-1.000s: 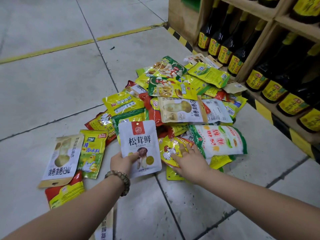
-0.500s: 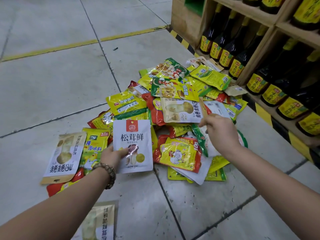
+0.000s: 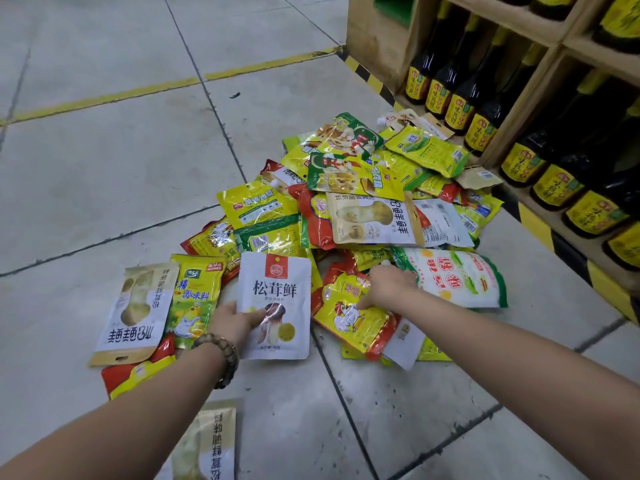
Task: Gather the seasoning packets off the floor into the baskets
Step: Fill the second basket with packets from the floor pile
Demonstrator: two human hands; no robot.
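The left hand (image 3: 235,320), with a beaded bracelet (image 3: 218,358) on its wrist, grips a white mushroom seasoning packet (image 3: 277,292) by its lower left edge, thumb laid across the front, so the packet stands tilted up at the near edge of the heap. The right hand (image 3: 388,289) reaches in just beside it, fingers curled down and thumb pinching the upper part of a yellow-and-red chicken-print packet (image 3: 349,323), which lies on top of other packets. The pile of seasoning packets (image 3: 346,188) is spread over the grey tiled floor (image 3: 104,168), mostly yellow, green and red pouches overlapping one another, and reaches back to the foot of a wooden shelf (image 3: 377,39). A white-and-green bag (image 3: 460,275) lies touching the right hand's far side. To the left of the held white packet lie a yellow chicken seasoning packet (image 3: 194,299) and a beige mushroom pouch (image 3: 135,313), side by side and overlapping. Another beige pouch (image 3: 207,441) lies apart, near the left forearm. Dark bottles with yellow labels (image 3: 446,91) fill the shelf compartments, and black-and-yellow hazard tape (image 3: 536,226) runs along its base.
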